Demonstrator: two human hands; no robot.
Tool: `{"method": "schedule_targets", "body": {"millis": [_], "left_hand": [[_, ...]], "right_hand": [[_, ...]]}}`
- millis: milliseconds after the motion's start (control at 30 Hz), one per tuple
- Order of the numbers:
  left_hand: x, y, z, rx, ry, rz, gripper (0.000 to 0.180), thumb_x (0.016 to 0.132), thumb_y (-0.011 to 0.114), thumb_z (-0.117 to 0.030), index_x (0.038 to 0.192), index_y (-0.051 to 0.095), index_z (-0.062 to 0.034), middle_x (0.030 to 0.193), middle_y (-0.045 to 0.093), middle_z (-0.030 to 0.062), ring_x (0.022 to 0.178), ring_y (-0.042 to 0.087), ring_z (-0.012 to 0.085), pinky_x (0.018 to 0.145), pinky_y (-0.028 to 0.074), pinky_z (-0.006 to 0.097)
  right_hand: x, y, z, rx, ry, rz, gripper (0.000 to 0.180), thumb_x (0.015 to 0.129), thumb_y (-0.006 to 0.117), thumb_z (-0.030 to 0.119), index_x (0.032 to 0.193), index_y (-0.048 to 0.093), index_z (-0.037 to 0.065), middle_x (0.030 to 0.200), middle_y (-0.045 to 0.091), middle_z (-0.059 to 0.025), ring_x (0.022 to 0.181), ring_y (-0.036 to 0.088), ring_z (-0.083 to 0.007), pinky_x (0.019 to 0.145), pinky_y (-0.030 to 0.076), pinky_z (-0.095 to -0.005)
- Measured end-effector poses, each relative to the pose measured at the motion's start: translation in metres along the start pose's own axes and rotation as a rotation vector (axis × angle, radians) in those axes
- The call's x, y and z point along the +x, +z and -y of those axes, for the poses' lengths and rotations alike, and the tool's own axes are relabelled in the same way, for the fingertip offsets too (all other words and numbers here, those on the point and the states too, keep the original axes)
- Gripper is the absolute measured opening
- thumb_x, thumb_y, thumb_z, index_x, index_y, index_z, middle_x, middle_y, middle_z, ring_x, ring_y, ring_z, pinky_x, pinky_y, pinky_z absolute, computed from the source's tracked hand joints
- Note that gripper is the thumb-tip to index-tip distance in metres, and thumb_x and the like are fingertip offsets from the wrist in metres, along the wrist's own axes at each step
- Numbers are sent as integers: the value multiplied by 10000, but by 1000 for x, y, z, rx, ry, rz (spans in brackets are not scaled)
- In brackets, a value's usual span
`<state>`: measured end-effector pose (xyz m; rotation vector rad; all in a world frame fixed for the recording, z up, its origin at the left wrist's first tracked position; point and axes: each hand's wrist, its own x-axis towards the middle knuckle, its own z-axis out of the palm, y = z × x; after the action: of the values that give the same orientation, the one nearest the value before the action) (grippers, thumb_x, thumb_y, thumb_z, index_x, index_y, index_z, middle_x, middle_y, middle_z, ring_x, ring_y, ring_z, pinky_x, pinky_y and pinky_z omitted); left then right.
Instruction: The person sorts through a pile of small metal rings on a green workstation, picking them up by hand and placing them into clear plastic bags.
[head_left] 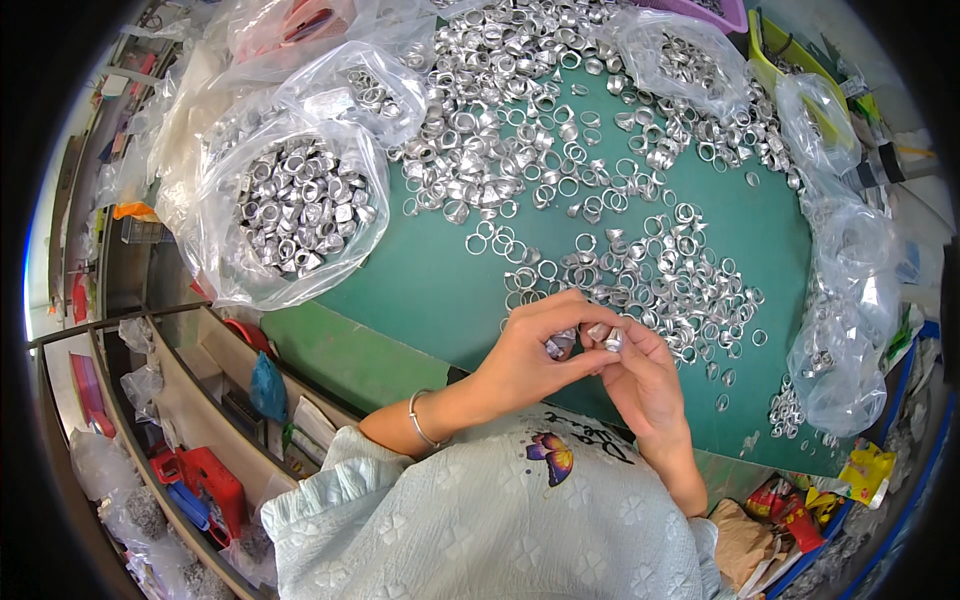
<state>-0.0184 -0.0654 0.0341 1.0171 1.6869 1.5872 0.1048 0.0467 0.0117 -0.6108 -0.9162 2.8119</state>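
Close together above the near edge of the green table (420, 290), both my hands handle silver metal rings. My left hand (535, 345) is closed, with rings in its curled fingers and its thumb and forefinger reaching toward the right. My right hand (645, 375) is closed too, its fingertips pinching a silver ring (612, 341). How many rings sit inside the left palm is hidden. Just beyond my hands lies a loose heap of silver rings (650, 265), and a larger heap (480, 150) spreads behind it.
An open clear plastic bag (370, 240) of chunky rings stands left. More bags, such as one (850, 330) at the right, line the table. A yellow-green basket (790, 60) is at the far right. Drawers (215, 400) with tools and packets lie lower left; snack packets (865, 470) lower right.
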Motion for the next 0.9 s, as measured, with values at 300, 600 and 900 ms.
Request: {"method": "schedule_targets", "body": {"millis": [300,600,900], "left_hand": [[-5,2,3,-255,-153,41,408,766,723,-65,1140,567,-16,867,571,13,737,518,58,595,419,185],[14,6,33,-1328,-964,-254,318,938,442,-145,1195,501,33,998,558,115,862,551,196,669,513,248],[66,131,-28,-1067,-1011,350,361,895,513,-138,1188,490,72,1095,540,192,1006,560,293,930,483,383]], "right_hand": [[-1,2,-2,52,-64,-62,185,940,503,148,1012,588,0,895,587,-57,812,520,-134,750,410,-276],[-19,-30,-3,184,-220,-192,210,932,522,162,1048,560,-9,830,560,-61,745,500,-157,691,407,-286],[-105,-91,0,99,-691,-710,175,951,485,144,1011,564,-1,786,558,-43,687,508,-128,651,423,-263]]}}
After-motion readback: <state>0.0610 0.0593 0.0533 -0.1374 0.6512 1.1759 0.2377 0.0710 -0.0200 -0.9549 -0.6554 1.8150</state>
